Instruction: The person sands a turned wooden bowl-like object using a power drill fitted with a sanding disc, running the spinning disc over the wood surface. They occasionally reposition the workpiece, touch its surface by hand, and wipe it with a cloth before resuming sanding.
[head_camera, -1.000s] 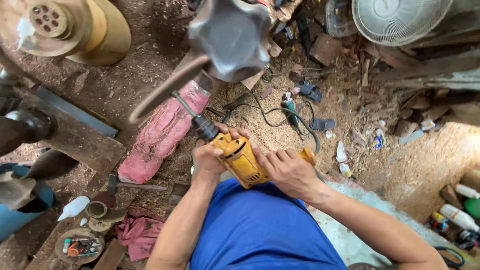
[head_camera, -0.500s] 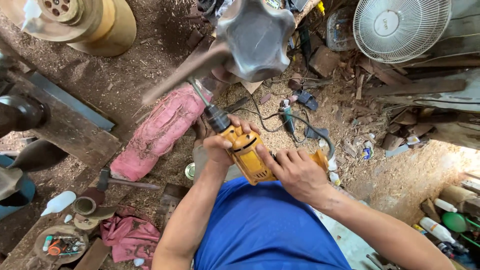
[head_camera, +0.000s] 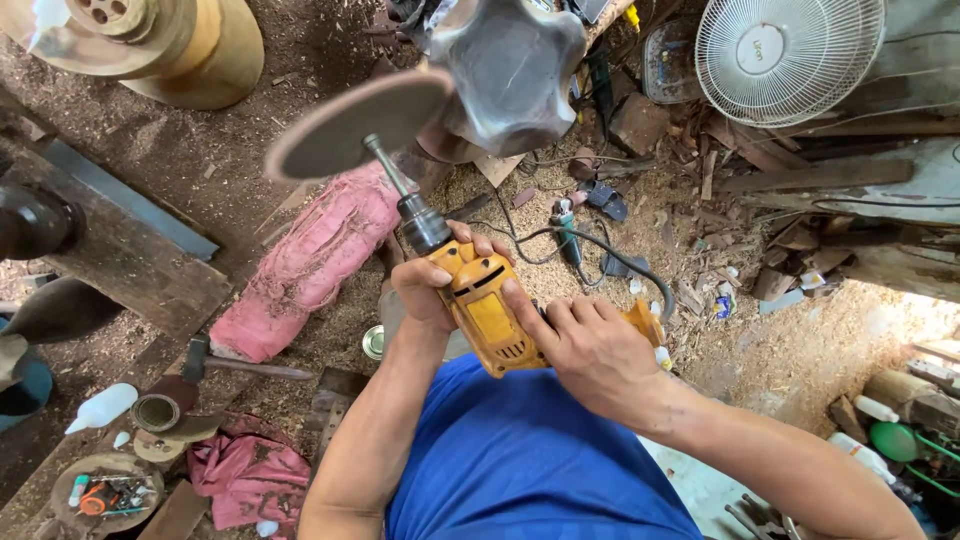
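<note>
Count, as seen: 2 hands, left hand (head_camera: 428, 290) and right hand (head_camera: 585, 350), both closed on 1 yellow drill (head_camera: 485, 310). 1 sanding disc (head_camera: 360, 122) on its shaft. 1 grey lobed workpiece (head_camera: 510, 65). 1 white fan (head_camera: 790, 45). 1 pink sack (head_camera: 310, 265). 1 pink rag (head_camera: 250, 478). 1 hammer (head_camera: 235, 365). 1 white squeeze bottle (head_camera: 103, 407). 1 turned wooden piece (head_camera: 150, 40), top left. Wood scraps on floor: too many to count.

Left hand (head_camera: 432, 290) curled shut, knuckles up, forearm bare. Right hand (head_camera: 590, 350) just beside it, fingers (head_camera: 530, 312) bent and closed, wrist angled inward, elbow out.
</note>
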